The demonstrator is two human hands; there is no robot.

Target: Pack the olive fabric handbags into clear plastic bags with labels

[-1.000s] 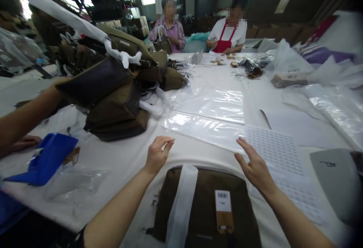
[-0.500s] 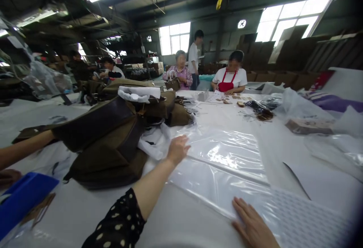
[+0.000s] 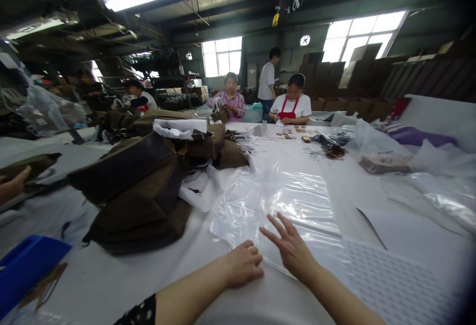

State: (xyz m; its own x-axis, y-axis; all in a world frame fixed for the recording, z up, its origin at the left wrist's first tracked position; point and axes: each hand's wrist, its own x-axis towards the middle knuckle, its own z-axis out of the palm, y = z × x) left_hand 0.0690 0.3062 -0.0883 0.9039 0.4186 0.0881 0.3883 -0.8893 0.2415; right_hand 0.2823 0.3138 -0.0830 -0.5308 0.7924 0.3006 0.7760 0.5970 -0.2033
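Observation:
Clear plastic bags (image 3: 308, 201) lie flat and shiny on the white table in front of me, rumpled toward their left side. My left hand (image 3: 243, 265) is at their near edge with its fingers curled in; whatever may be between them is hidden. Just to its right, my right hand (image 3: 292, 250) is over the plastic, fingers spread and holding nothing. To the left, dark olive bags (image 3: 148, 191) with brown trim are piled up, their handles wrapped in white padding (image 3: 180, 127).
At the left edge another person's hand (image 3: 17, 183) touches an olive bag. A blue holder (image 3: 33, 270) stands at near left. Bubble-patterned sheeting (image 3: 394, 275) lies at near right, a wrapped stack (image 3: 385, 162) beyond it. Several people work across the table, one in a red apron (image 3: 288, 111).
My left hand has drawn back from the far part of the plastic, its fingers now curled. My right hand has moved forward and left, fingers spread. The fold across the plastic no longer shows.

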